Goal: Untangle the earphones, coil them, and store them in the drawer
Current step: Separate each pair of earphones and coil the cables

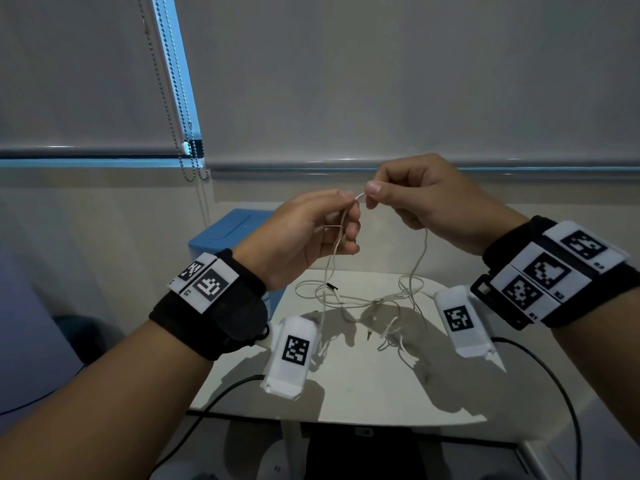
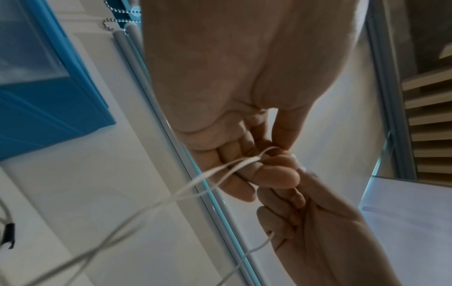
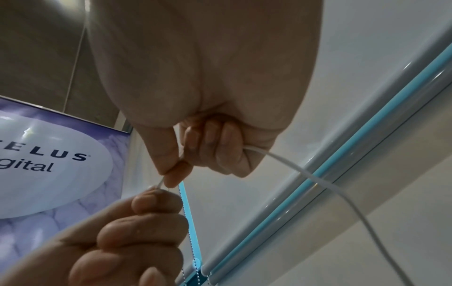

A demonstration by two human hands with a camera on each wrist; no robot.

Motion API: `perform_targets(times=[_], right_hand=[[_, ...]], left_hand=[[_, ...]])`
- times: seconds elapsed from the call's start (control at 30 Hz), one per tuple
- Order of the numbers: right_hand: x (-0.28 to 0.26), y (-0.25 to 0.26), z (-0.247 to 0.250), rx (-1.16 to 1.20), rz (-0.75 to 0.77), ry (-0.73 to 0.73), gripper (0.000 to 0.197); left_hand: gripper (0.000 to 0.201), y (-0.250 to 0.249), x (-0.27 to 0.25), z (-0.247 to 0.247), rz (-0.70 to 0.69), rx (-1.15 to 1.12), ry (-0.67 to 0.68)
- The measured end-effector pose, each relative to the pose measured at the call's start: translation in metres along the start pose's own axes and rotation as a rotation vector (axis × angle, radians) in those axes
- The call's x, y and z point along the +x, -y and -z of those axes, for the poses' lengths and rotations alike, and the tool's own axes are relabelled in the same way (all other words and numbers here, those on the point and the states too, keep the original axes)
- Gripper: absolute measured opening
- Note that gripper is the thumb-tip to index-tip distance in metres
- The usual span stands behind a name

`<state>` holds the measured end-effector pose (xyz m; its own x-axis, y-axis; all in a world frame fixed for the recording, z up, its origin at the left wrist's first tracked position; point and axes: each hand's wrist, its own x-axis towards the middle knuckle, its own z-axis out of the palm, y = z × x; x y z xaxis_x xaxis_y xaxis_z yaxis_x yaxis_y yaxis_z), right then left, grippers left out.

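Note:
White earphones [image 1: 377, 301] lie in a loose tangle on the white table [image 1: 363, 386], their jack [image 1: 369, 335] pointing toward me. Both hands are raised above the table, close together. My left hand [image 1: 341, 209] pinches the cable between thumb and forefinger, and two strands [image 2: 220, 172] hang from its fingers. My right hand [image 1: 375, 194] pinches the same cable just beside it, and one strand [image 3: 305, 174] trails from its curled fingers down to the tangle. A short bit of cable [image 3: 160, 182] bridges the two pinches.
A blue drawer unit [image 1: 225, 233] stands behind the table at the left, partly hidden by my left hand. Roller blinds with bead chains [image 1: 183, 140] hang behind. Black wrist-camera cables [image 1: 547, 368] run over the table's front corners.

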<state>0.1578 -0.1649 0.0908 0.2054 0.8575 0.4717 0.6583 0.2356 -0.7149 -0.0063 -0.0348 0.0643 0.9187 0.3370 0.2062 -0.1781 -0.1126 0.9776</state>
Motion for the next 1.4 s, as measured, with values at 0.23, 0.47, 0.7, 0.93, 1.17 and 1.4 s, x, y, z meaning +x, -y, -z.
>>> perform_targets(times=[0.23,0.47,0.7,0.93,1.17,1.4], right_hand=[[0.01,0.002,0.005,-0.012,0.079,-0.157,0.021],[0.014,-0.033,0.005,-0.066,-0.045,-0.427,0.021],[0.001,-0.055,-0.01,-0.255,-0.118,-0.313,0.022],[0.007,-0.06,0.005,-0.24,-0.116,-0.566,0.021],[0.007,-0.067,0.0,-0.07,-0.1,-0.514,0.023],[0.006,-0.067,-0.005,-0.083,-0.139,-0.434,0.024]], left_hand=[[0.029,0.0,-0.004,-0.002,-0.026,-0.033,0.064],[0.029,0.002,-0.008,-0.001,0.003,-0.041,0.091],[0.027,0.005,-0.009,0.002,0.001,-0.059,0.11],[0.026,0.022,-0.016,0.005,0.082,-0.008,0.243],[0.042,0.02,-0.013,0.001,0.157,-0.075,0.13],[0.036,0.02,-0.011,0.001,0.079,-0.169,0.034]])
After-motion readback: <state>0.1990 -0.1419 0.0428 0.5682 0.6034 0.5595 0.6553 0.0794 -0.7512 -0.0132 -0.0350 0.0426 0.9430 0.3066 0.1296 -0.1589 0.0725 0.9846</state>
